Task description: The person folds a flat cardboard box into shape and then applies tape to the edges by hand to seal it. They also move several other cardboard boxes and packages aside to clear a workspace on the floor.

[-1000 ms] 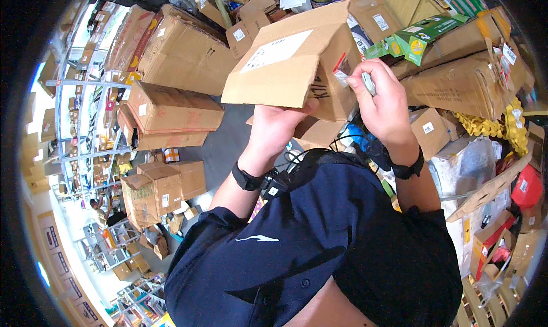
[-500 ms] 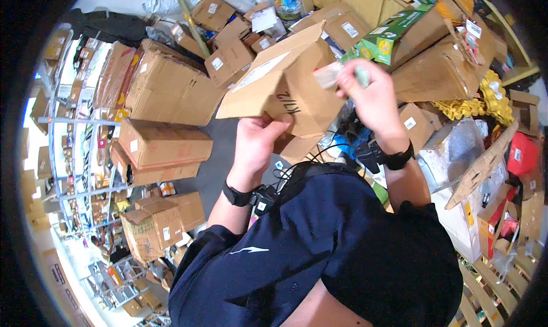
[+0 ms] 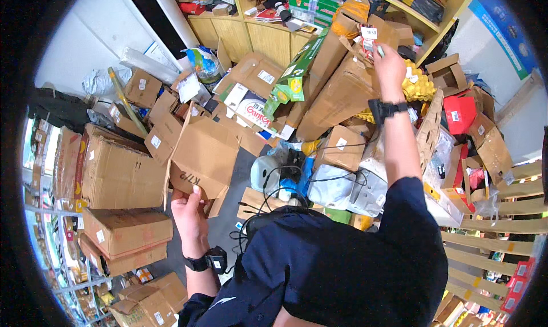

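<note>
My left hand grips the lower edge of an open brown cardboard box, thumb pressed on a flap with black handwriting. The box is tilted, and its bare inside shows. My right arm is stretched out to the far right. My right hand is closed with a small pale-green thing at its fingertips, too small to name. Just beyond those fingers, a white label and a small red-and-white packet lie on top of a long brown carton.
A green carton leans beside the long carton. Yellow moulded trays and a red box stand to the right. Large cartons are stacked at the left. Loose black cables hang near my body. Wooden shelving lines the back.
My right hand has moved away from the box, out to the far right. The clear packet no longer shows at its fingers. My left hand has shifted left and down with the box, and the view has turned.
</note>
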Available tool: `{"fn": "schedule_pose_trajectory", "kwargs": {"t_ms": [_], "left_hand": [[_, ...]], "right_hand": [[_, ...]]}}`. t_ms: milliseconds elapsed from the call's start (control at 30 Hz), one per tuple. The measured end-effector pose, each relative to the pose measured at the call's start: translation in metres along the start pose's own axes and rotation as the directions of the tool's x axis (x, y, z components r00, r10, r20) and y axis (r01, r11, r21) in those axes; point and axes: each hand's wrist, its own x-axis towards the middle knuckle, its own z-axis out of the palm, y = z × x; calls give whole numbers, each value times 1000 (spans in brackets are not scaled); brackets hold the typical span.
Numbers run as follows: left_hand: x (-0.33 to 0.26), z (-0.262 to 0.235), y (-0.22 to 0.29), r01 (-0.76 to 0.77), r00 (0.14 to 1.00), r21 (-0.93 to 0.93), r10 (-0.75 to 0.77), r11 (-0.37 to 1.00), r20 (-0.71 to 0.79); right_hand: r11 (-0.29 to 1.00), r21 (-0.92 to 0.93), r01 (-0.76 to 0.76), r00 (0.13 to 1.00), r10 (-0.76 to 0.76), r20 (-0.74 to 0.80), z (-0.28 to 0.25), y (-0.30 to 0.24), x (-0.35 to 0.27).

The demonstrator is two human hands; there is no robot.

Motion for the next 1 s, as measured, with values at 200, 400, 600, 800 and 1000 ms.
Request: {"fn": "schedule_pose_trajectory", "kwargs": {"t_ms": [200, 400, 600, 800, 1000], "left_hand": [[-7, 1, -1, 10, 998, -10, -11, 1000, -54], [-17, -16, 1, 0, 987, 6, 0, 1000, -162], [-11, -41, -7, -55, 993, -216, 31, 975, -114], [-38, -79, -10, -89, 966, -51, 74, 995, -246], [-67, -116, -23, -176, 942, 351, 261, 920, -211]], "right_hand": [[866, -478, 146, 854, 134, 502, 78, 57, 39], [919, -298, 259, 654, 61, 754, 76, 40, 45], [999, -37, 5, 590, 27, 807, 77, 71, 49], [962, -171, 214, 968, -186, 167, 26, 18, 7], [780, 620, -86, 524, -494, 694, 3, -162, -185]]}}
